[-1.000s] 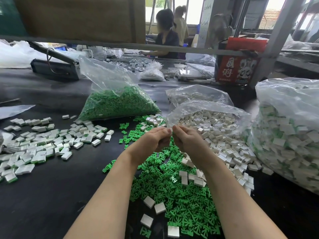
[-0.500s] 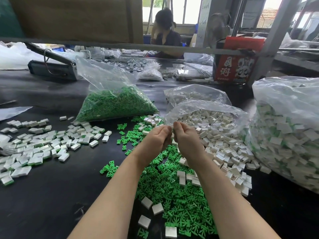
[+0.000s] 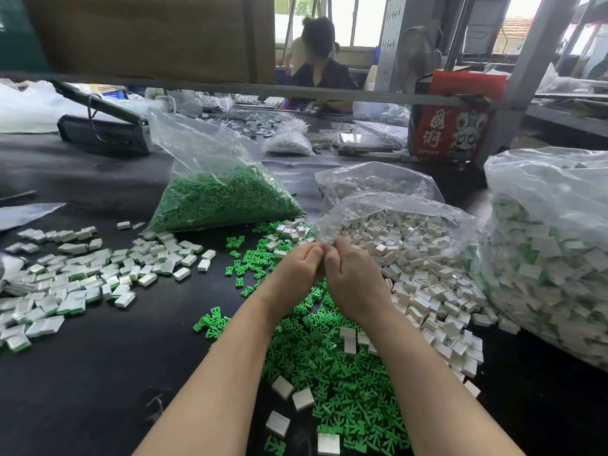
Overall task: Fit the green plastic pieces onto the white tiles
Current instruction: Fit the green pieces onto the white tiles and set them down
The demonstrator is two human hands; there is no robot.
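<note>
Left hand (image 3: 297, 265) and right hand (image 3: 353, 281) meet fingertip to fingertip above the heap of green plastic pieces (image 3: 332, 383) on the tabletop (image 3: 98, 373), fingers curled; any held part is hidden; loose white tiles (image 3: 427, 284) lie just right of the heap.

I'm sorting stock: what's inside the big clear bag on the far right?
The big clear bag holds white tiles, many with green pieces showing between them. Only the outer layer shows through the plastic; the tiles deeper inside are covered.
</note>
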